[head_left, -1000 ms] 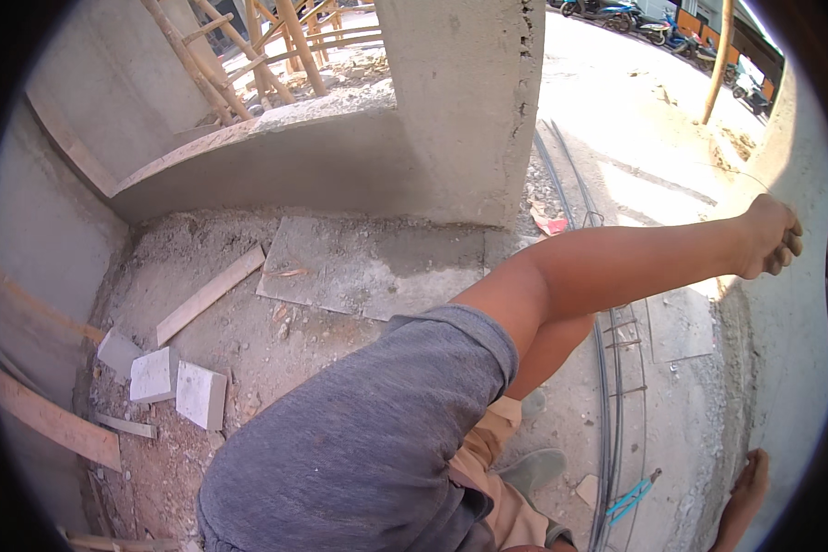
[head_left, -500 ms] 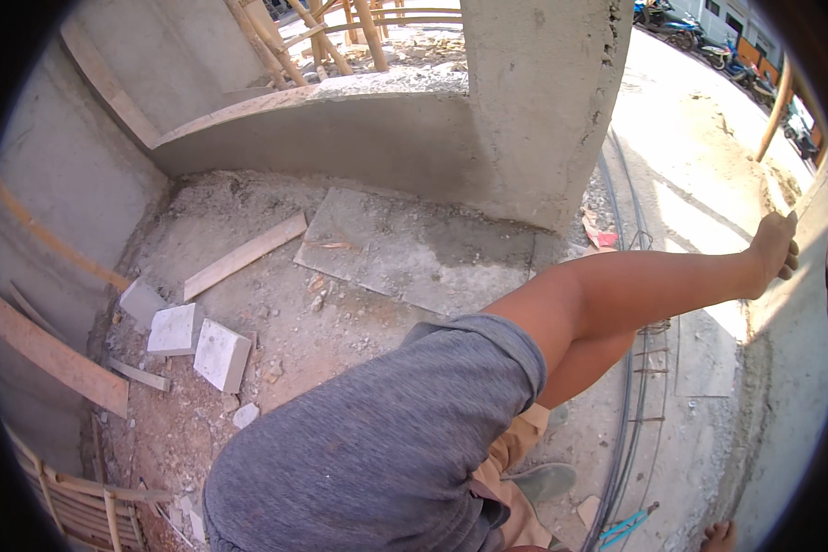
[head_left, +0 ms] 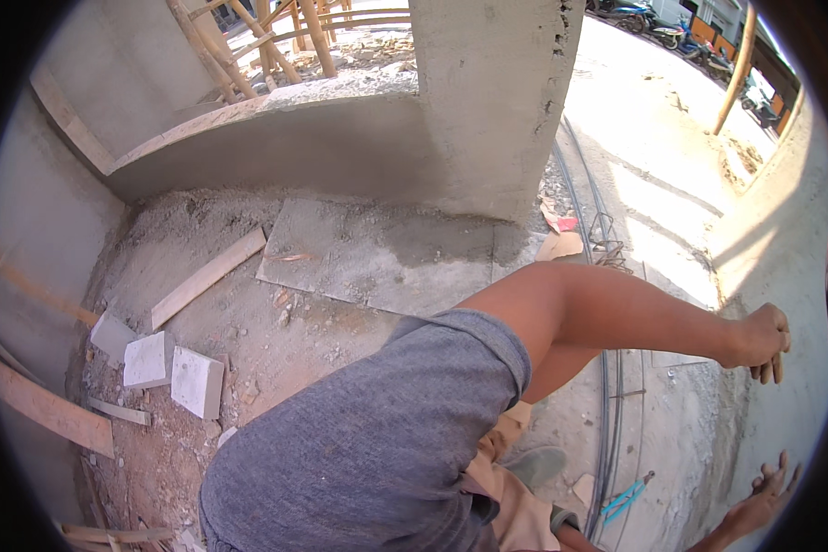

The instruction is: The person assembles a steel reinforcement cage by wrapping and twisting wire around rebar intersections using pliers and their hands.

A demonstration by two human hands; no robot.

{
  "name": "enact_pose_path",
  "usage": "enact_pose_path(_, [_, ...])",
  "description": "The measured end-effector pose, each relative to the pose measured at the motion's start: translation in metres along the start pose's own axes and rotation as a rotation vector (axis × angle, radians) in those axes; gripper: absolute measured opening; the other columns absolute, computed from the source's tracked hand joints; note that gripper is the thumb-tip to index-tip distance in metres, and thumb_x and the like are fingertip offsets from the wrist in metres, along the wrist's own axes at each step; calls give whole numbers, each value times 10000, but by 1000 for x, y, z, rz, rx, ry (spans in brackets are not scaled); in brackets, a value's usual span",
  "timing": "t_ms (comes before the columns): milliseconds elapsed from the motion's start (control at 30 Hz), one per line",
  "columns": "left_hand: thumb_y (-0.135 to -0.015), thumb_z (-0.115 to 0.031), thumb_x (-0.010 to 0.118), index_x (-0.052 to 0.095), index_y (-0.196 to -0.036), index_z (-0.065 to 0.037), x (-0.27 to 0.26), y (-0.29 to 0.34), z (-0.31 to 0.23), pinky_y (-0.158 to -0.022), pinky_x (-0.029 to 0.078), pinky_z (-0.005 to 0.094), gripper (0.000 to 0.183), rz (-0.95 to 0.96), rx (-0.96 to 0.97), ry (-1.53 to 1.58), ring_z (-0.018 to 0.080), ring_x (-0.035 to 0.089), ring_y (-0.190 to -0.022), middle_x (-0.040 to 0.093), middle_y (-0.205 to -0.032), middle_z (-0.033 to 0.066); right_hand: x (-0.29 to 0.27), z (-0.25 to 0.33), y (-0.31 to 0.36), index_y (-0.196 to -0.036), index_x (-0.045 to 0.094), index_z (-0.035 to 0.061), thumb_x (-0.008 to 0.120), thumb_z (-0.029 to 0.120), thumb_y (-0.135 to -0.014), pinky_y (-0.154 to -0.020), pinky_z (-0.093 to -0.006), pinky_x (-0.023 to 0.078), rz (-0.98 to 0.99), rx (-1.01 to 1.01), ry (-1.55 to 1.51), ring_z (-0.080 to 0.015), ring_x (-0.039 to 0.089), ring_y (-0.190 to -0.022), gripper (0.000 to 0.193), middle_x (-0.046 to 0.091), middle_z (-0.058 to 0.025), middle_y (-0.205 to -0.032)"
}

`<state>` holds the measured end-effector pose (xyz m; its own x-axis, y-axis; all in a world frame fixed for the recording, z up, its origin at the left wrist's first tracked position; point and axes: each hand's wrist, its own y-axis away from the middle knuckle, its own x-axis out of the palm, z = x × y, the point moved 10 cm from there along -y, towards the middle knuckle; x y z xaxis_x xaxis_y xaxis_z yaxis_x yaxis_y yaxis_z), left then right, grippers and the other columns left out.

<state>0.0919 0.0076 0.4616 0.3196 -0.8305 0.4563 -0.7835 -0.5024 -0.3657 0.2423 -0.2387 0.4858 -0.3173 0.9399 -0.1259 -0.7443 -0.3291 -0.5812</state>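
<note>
Left hand (head_left: 762,339): at the end of a bare arm stretched across to the right side of the view, fingers curled loosely downward, holding nothing, hanging over the concrete floor (head_left: 681,405).
Right hand (head_left: 765,492): low at the near right edge, fingers spread wide, empty, above the same floor.
Nearest thing to the hands: a bundle of dark steel rods (head_left: 607,405) lying on the floor, running from the far pillar toward the near edge, just left of both hands, touched by neither.
Blue-handled tool (head_left: 624,500): on the floor beside the rods, near the right hand, apart from it.
Grey sleeve (head_left: 377,442): covers the upper arm, fills the near centre.
Concrete pillar (head_left: 497,92): far centre, upright, rough-cast.
Curved low wall (head_left: 285,147): left of the pillar, far side.
Flat slab (head_left: 377,253): on the ground before the pillar.
Wooden plank (head_left: 207,276): left of the slab, lying slantwise.
White blocks (head_left: 170,368): three, close together, at left on rubble.
Bamboo poles (head_left: 267,37): beyond the wall, leaning.
</note>
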Motion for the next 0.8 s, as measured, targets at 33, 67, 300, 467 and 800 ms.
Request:
enact_pose_path(33, [-958,-49,421,519,-905,92,10,-1,9,-387,445,329,180,7,-5,35,228,583,-435,660,-767,258,17,-3,8,-1376,461,10,486,160,-1021,-496,-161,303,80,-6,-42,-25,492,-629,387,659,-86,-1203])
enact_pose_path(67, [-956,-52,428,522,-918,94,14,-2,27,-392,447,330,178,-2,-31,64,224,577,-433,667,-797,259,46,-4,27,-1367,472,4,470,151,-1027,-488,-160,300,119,57,-79,-27,475,-597,371,672,-87,-1085])
enact_pose_path(300, [-953,-113,505,570,-1000,96,57,0,8,-413,430,317,224,132,-81,142,180,553,-441,698,-919,240,95,-8,61,-1258,546,-35,501,191,-1013,-423,-177,285,371,223,-90,-54,505,-498,336,666,-82,-874])
enact_pose_path(467, [-979,-151,513,607,-1088,92,10,10,12,-476,430,259,281,78,-92,-146,118,531,-494,673,-770,126,159,-8,100,-1136,603,-56,502,284,-1008,-628,-260,480,633,277,-74,-155,664,-714,377,689,-129,-902])
enact_pose_path(800, [-1009,-213,493,654,-1073,20,60,30,32,-492,395,236,291,339,-236,-556,69,460,-515,588,-698,16,79,17,52,-1198,646,-32,554,312,-977,-858,-335,468,260,130,-203,-183,624,-979,419,696,-109,-1032])
